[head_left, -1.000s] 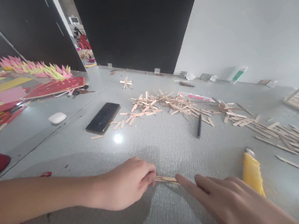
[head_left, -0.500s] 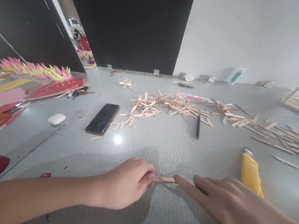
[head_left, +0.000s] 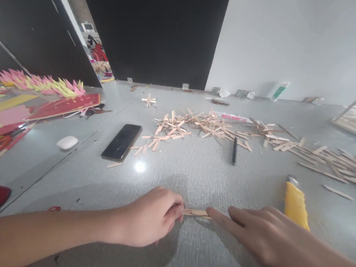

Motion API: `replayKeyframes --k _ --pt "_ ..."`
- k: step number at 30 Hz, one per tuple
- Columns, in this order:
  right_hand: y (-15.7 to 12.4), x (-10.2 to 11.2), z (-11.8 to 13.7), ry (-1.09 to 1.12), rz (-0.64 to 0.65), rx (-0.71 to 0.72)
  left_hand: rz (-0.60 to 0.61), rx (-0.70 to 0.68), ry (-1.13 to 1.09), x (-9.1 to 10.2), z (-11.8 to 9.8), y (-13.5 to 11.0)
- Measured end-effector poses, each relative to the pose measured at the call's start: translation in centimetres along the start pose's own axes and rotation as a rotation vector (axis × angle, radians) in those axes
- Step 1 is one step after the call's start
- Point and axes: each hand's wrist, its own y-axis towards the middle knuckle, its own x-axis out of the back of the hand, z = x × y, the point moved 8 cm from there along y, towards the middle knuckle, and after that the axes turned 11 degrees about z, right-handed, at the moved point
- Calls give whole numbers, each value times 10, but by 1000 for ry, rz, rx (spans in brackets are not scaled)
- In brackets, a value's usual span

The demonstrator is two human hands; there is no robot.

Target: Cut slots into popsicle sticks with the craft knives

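Observation:
My left hand (head_left: pixel 155 217) is closed, pinching one end of a pale wooden craft stick (head_left: pixel 198 212) low over the grey surface. A small rectangular outline shows on the stick near those fingertips. At its other end, the index fingertip of my right hand (head_left: pixel 259 230) touches the stick; that hand's thumb is hidden beneath. A second thin strip of wood shows just under the stick near the right fingertip. To the right of my right hand lies a yellow-covered tool (head_left: pixel 295 204) with a grey tip. Farther ahead rests a black pen-like stick (head_left: pixel 234 151).
Loose wooden sticks (head_left: pixel 208 123) lie in a heap ahead, with longer ones (head_left: pixel 340 164) at right. A phone (head_left: pixel 121 142) and a white case (head_left: pixel 67 142) lie left of it. Pink and yellow folded paper (head_left: pixel 41 82) stands far left. Black panel (head_left: pixel 161 36) and white wall behind.
The view has shifted very slightly. Both hands keep nearly the same place on the craft stick, with no clear change in hold.

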Motion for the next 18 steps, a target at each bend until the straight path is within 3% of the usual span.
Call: replayKeyframes --k 6,10,13,18 --pt "8 1 -9 107 112 13 -99 -103 116 2 -12 -1" --pt "5 18 23 -218 -5 -6 -140 -168 162 2 -14 -1" --pt "2 18 35 -379 -41 -54 -156 -191 171 1 -13 -1" --pt "5 4 4 -3 1 70 -172 -121 154 0 -4 0"
